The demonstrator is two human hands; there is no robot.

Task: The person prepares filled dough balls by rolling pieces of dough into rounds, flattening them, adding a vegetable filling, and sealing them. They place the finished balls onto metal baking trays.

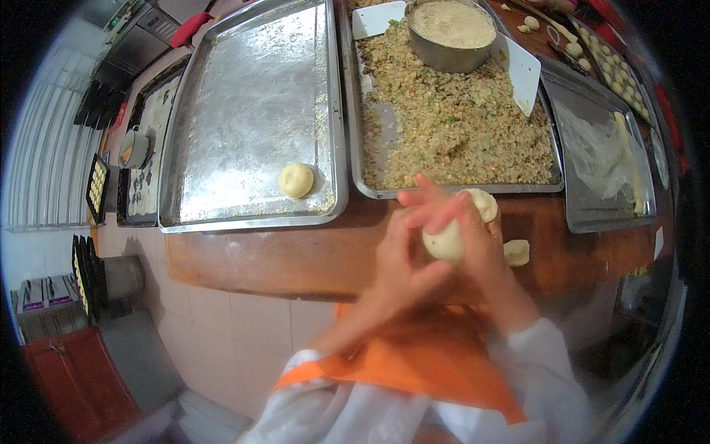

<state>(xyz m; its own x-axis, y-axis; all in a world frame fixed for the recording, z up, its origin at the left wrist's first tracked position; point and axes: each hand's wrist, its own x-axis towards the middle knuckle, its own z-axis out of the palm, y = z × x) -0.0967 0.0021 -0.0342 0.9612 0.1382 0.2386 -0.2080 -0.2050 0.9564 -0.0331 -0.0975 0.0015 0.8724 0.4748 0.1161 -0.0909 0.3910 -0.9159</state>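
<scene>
Just past the wooden table's (244, 259) near edge, my two hands are cupped round a pale dough ball (442, 243). My left hand (401, 248) curves about its left side, thumb below and fingers reaching over the top, a little blurred. On the other side my right hand (484, 244) grips it, and a flap of dough (484, 203) shows above those fingers. Whether flap and ball are one piece is hidden. A small flat dough piece (516, 252) lies on the table beside my right hand. One round filled-looking bun (296, 180) sits on the large metal tray (251, 89) to the left.
Ahead, a second tray holds crumbly filling (451, 133), a metal bowl of pale crumbs (452, 33) and two white scrapers (520, 74) (379, 20). A grey tray with plastic film (599, 148) stands right. Several dough balls (617, 70) are at far right; a pot (134, 148) is left.
</scene>
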